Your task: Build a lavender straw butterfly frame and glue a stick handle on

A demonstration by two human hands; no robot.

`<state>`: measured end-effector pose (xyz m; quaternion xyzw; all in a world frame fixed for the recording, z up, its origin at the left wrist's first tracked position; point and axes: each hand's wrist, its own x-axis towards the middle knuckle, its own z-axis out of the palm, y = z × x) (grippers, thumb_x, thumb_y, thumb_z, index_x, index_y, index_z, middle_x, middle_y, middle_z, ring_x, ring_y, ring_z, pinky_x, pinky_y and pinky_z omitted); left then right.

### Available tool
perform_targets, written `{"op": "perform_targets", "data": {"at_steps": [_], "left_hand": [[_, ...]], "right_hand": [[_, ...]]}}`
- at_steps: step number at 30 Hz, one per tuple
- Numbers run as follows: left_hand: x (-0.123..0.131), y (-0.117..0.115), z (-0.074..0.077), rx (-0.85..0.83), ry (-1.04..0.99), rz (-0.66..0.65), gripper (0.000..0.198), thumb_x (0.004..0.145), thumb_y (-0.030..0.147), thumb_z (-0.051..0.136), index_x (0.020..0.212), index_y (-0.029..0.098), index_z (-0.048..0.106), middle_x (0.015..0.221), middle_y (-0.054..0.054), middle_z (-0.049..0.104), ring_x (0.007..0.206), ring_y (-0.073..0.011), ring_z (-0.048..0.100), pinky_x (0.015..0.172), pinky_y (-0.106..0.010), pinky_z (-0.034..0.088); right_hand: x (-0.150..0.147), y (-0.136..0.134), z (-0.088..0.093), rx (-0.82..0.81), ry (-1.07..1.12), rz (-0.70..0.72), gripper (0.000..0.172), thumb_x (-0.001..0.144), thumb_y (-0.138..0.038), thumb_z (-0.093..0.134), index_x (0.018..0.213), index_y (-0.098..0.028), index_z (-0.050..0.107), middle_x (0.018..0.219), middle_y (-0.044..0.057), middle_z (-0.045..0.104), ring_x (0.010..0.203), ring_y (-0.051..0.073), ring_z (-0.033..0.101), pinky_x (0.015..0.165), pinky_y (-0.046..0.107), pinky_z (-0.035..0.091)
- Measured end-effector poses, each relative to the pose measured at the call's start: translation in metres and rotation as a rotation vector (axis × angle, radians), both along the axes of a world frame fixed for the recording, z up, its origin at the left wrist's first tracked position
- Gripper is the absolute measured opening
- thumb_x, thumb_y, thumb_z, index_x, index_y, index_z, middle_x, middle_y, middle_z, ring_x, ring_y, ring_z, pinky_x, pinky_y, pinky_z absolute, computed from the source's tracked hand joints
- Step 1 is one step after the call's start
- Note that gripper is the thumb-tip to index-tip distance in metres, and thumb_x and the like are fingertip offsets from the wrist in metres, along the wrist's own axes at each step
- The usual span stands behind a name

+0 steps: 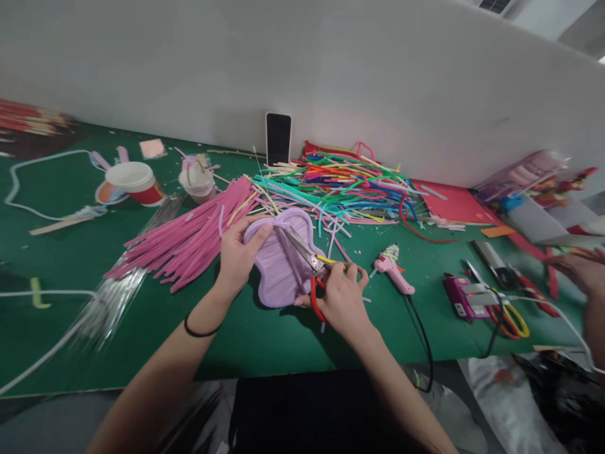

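Note:
My left hand [240,253] grips the upper left edge of a lilac shape made of pipe cleaners [283,260], thumb on top, holding it just above the green table [142,328]. My right hand [341,297] is closed around the red and yellow handles of a pair of scissors [307,255]. The scissors' metal blades lie across the lilac shape and point up and left. A black band sits on my left wrist.
A bundle of pink pipe cleaners [184,243] lies left of the shape, a heap of mixed coloured ones [345,183] behind it. A pink glue gun [392,268] with a black cord lies to the right. A phone [278,137] leans on the wall. Another person's hand [579,268] is at the right.

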<state>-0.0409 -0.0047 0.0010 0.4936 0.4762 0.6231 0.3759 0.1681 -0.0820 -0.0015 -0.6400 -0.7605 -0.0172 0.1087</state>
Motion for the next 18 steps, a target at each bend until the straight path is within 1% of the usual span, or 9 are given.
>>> {"op": "perform_targets", "data": {"at_steps": [5, 9, 13, 15, 18], "left_hand": [[0.001, -0.001, 0.0, -0.003, 0.027, -0.002, 0.03, 0.08, 0.042, 0.075, 0.099, 0.02, 0.077, 0.104, -0.006, 0.076, 0.099, -0.0235, 0.069, 0.093, -0.034, 0.052], [0.003, -0.002, -0.001, 0.013, 0.055, 0.005, 0.028, 0.081, 0.041, 0.074, 0.099, 0.02, 0.078, 0.103, -0.006, 0.077, 0.099, -0.0232, 0.069, 0.092, -0.033, 0.052], [0.005, -0.003, -0.003, -0.005, 0.04, 0.005, 0.03, 0.081, 0.042, 0.073, 0.1, 0.02, 0.078, 0.102, -0.006, 0.077, 0.097, -0.0235, 0.069, 0.09, -0.033, 0.053], [0.005, -0.003, -0.003, -0.03, 0.03, 0.008, 0.032, 0.081, 0.044, 0.073, 0.1, 0.019, 0.078, 0.103, -0.006, 0.077, 0.098, -0.0243, 0.069, 0.09, -0.034, 0.053], [0.004, -0.002, -0.004, -0.046, 0.038, 0.011, 0.033, 0.08, 0.046, 0.073, 0.099, 0.019, 0.078, 0.102, -0.006, 0.077, 0.097, -0.0247, 0.069, 0.09, -0.034, 0.053]], "right_hand": [[-0.01, 0.005, -0.003, 0.045, 0.007, 0.002, 0.057, 0.088, -0.068, 0.053, 0.101, -0.013, 0.06, 0.1, 0.017, 0.065, 0.102, 0.036, 0.05, 0.102, 0.059, 0.027], [-0.018, 0.01, -0.003, 0.079, -0.016, -0.041, 0.051, 0.09, -0.064, 0.052, 0.096, -0.014, 0.06, 0.094, 0.017, 0.066, 0.102, 0.037, 0.048, 0.1, 0.056, 0.028], [-0.023, 0.012, -0.003, 0.145, 0.035, -0.079, 0.037, 0.093, -0.052, 0.055, 0.094, -0.016, 0.06, 0.092, 0.016, 0.07, 0.105, 0.038, 0.047, 0.098, 0.052, 0.027], [-0.024, 0.012, -0.003, 0.185, 0.065, -0.071, 0.031, 0.094, -0.047, 0.055, 0.096, -0.016, 0.06, 0.095, 0.015, 0.072, 0.106, 0.037, 0.047, 0.099, 0.051, 0.026], [-0.023, 0.011, -0.003, 0.229, 0.071, -0.054, 0.03, 0.095, -0.045, 0.053, 0.098, -0.017, 0.062, 0.097, 0.014, 0.073, 0.105, 0.036, 0.047, 0.101, 0.051, 0.024]]}}
